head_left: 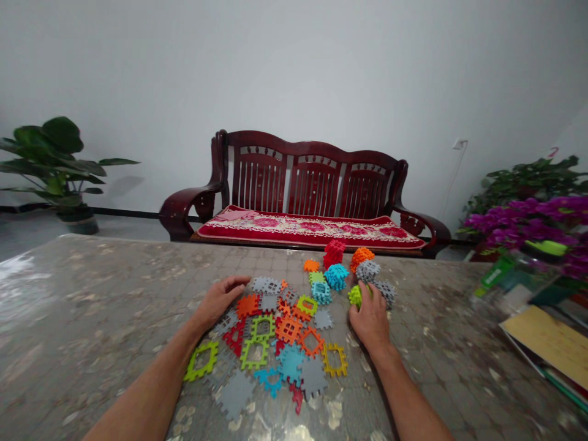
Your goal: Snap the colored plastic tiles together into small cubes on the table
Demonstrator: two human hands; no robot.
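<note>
A spread of flat toothed plastic tiles (275,343) in several colours lies on the table (92,318) in front of me. My left hand (220,300) rests at the pile's left edge, fingers stretched flat beside an orange tile (248,304). My right hand (370,318) is curled around a yellow-green assembled cube (354,295) at the pile's right side. Beyond it stand finished cubes: a red one (334,252), an orange one (362,257), a blue one (337,276) and a grey one (368,270).
A dark wooden bench (312,184) with a red cushion stands behind the table. Books or folders (546,343) and purple flowers (528,220) crowd the table's right side. A potted plant (55,165) sits on the floor at far left.
</note>
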